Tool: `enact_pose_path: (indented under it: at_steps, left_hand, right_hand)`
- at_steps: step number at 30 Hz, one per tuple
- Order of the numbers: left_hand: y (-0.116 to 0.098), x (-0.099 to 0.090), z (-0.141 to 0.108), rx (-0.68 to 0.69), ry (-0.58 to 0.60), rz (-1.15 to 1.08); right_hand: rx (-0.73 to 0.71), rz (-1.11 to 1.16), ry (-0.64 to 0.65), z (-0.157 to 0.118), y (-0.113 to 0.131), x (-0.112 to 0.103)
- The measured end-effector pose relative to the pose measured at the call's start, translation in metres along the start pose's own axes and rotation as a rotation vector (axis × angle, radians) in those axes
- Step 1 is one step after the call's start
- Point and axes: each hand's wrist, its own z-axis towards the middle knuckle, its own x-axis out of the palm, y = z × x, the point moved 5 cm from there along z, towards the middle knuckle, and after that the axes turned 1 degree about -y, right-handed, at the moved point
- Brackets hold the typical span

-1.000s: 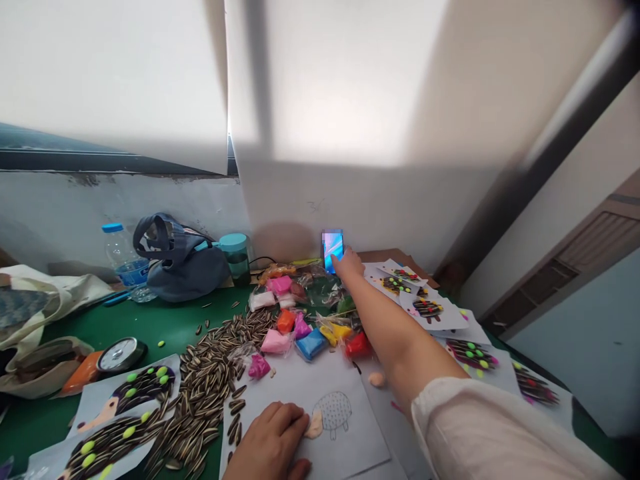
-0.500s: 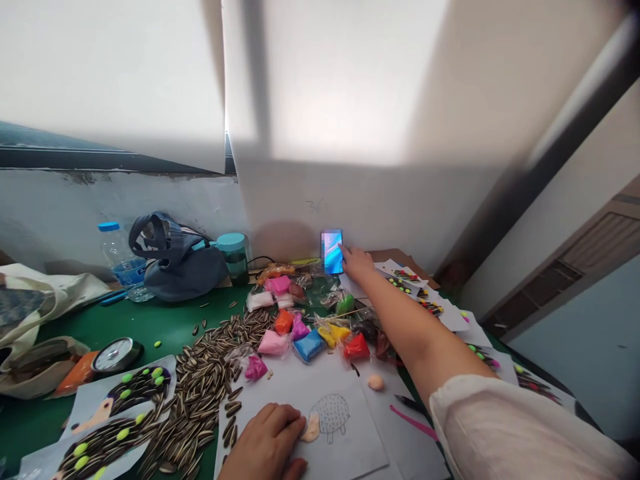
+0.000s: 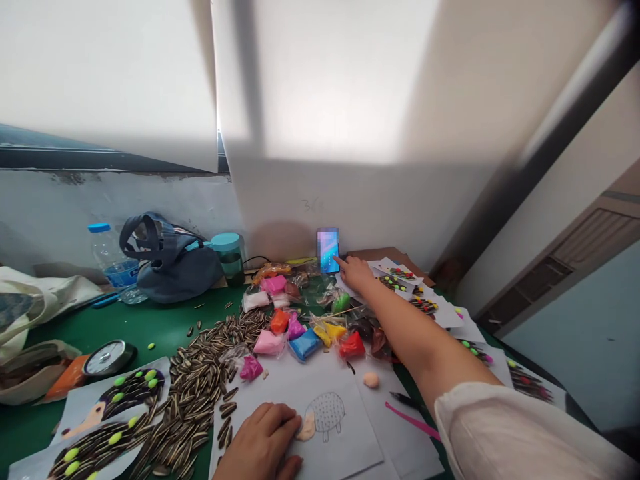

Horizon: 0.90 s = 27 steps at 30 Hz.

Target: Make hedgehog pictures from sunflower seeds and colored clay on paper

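Observation:
My right hand [image 3: 355, 272] reaches to the back of the table, its index finger stretched out at the lit screen of a phone [image 3: 327, 249] that leans upright on the wall. It holds nothing. My left hand [image 3: 265, 437] lies on a sheet of white paper [image 3: 345, 460], thumb apart from the fingers. Beside its fingertips, a flat piece of peach clay [image 3: 307, 429] covers the head end of a hedgehog drawing [image 3: 327, 412] with a dotted body. A peach clay ball [image 3: 371, 380] sits to the right of the drawing.
Striped sunflower seeds [image 3: 195, 380] are heaped left of the paper. Bagged coloured clay, such as a blue packet [image 3: 305, 345], lies behind it. A pen [image 3: 405, 400] and pink tool [image 3: 413, 421] lie right. Finished seed pictures [image 3: 107, 403], a dial [image 3: 110, 358], bag [image 3: 175, 267] and bottle [image 3: 117, 263] stand around.
The view has shifted slightly, so everything sits a little further left. My right index finger has moved lower on the phone, whose screen now shows a different picture. My left hand stays on the paper.

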Motion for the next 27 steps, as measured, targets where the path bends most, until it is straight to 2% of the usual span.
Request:
enact_pose_path:
  at_steps: [12, 27]
  left_hand:
    - [-0.0034, -0.0054, 0.0023, 0.064, -0.052, 0.053]
    - [-0.0024, -0.0054, 0.0029, 0.065, -0.026, 0.062]
  right_hand:
    - [-0.097, -0.092, 0.02, 0.0031, 0.0033, 0.0047]
    - [-0.031, -0.09, -0.01, 0.0045, -0.0053, 0.0016]
